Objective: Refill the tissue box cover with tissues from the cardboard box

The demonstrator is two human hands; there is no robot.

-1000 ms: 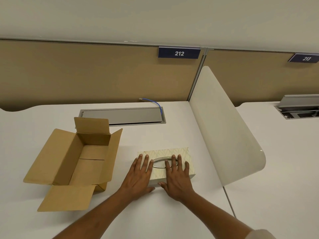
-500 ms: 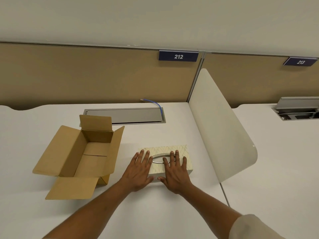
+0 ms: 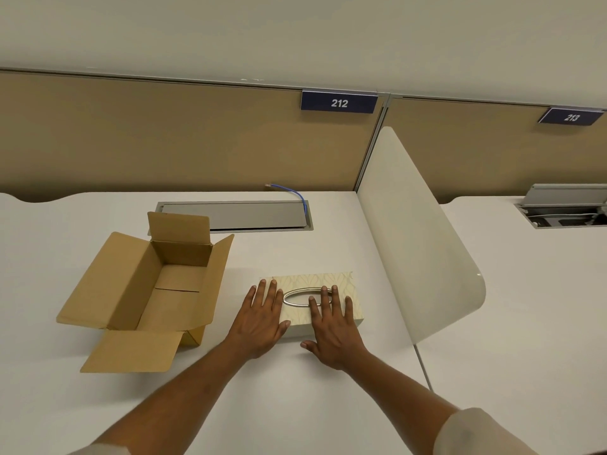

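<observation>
both hands flat, fingers spread, left hand [image 3: 261,318] and right hand [image 3: 331,326] pressing tissue box cover [image 3: 348,284], centre frame; cardboard box [image 3: 131,290] left.

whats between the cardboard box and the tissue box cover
Only bare white desk between cardboard box and tissue box cover, in the head view.

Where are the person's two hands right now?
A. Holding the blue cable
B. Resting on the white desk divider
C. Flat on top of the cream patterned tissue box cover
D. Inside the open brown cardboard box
C: the left hand and right hand lie palms down on the cream patterned tissue box cover, either side of its oval metal-rimmed opening.
</observation>
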